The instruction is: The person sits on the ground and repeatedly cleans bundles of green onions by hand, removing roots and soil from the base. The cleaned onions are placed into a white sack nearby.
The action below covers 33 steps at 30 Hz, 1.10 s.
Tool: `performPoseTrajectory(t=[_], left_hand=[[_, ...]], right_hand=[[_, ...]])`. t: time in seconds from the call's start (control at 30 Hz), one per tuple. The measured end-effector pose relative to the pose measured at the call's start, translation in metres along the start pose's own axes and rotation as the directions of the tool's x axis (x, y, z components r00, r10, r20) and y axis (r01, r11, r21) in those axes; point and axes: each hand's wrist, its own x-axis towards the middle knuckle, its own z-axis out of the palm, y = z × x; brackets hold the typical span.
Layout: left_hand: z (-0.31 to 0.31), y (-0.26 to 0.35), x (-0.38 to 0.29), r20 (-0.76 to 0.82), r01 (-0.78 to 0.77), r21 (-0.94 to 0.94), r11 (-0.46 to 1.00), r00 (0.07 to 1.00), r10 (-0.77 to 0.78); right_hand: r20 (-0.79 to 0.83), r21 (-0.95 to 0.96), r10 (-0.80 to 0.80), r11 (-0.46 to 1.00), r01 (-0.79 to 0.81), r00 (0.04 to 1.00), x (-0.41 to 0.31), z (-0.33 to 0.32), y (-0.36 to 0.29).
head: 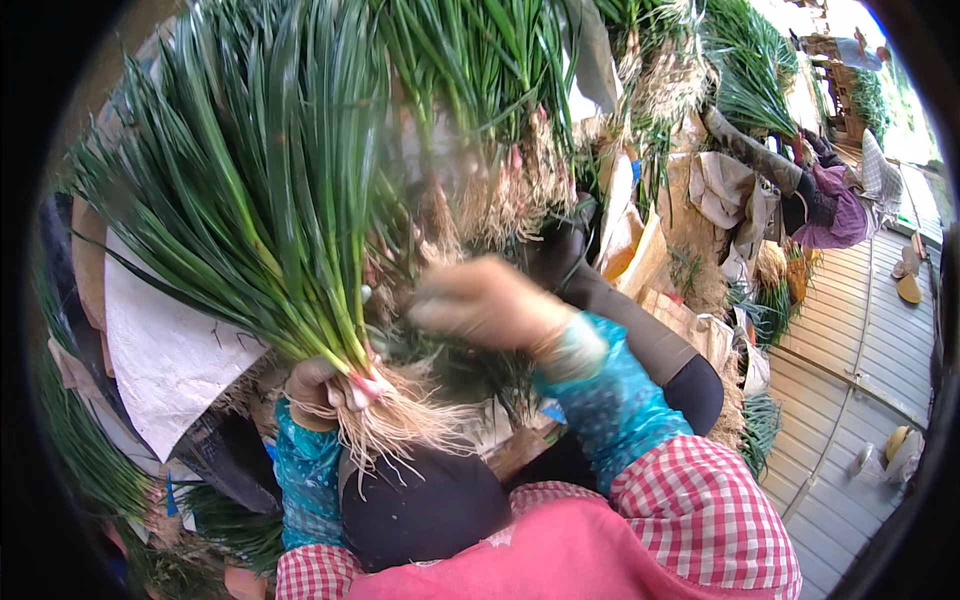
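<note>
My left hand [309,384] grips a bunch of green garlic [330,300] low on its pale stems. The reddish-white bulbs and stringy roots [405,416] point right, above my dark-clad knee. Long green leaves fan out to the upper left. To the right of the bunch, my right hand [487,304] is raised and blurred by motion. Whether it holds anything cannot be made out. Loose roots and leaf scraps [465,367] lie beneath it.
More garlic plants [517,157] with roots hanging down stand in front. A white sheet [169,345] lies at the left, and a boot [559,247] is beyond my right hand. Corrugated metal sheeting [832,367] spans the right side, with another person [832,202] higher up.
</note>
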Motion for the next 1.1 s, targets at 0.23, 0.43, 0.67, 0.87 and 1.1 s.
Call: performPoseTrajectory(t=[0.23, 0.43, 0.67, 0.87, 1.1], left_hand=[[-0.001, -0.004, 0.006, 0.095, -0.005, -0.051, 0.999, 0.995, 0.010], [-0.012, -0.004, 0.004, 0.112, 0.048, -0.063, 0.997, 0.993, -0.041], [0.013, -0.001, 0.002, 0.057, -0.008, 0.036, 0.999, 0.998, 0.006], [-0.035, -0.005, -0.002, 0.127, 0.027, -0.037, 0.999, 0.992, -0.022], [-0.044, -0.013, -0.008, 0.233, 0.039, -0.303, 0.952, 0.972, 0.034]], right_hand=[[0.221, -0.499, 0.411, 0.827, -0.259, 0.885, -0.030, -0.007, 0.027], [0.110, -0.484, 0.077, 0.875, -0.014, 0.991, 0.015, 0.014, -0.011], [-0.009, 0.089, 0.255, 0.963, -0.253, 0.967, 0.002, -0.002, -0.006], [0.035, -0.137, -0.216, 0.966, 0.218, 0.976, 0.026, 0.037, 0.015], [-0.340, 0.749, 0.309, 0.660, 0.057, 0.888, 0.024, 0.012, 0.010]])
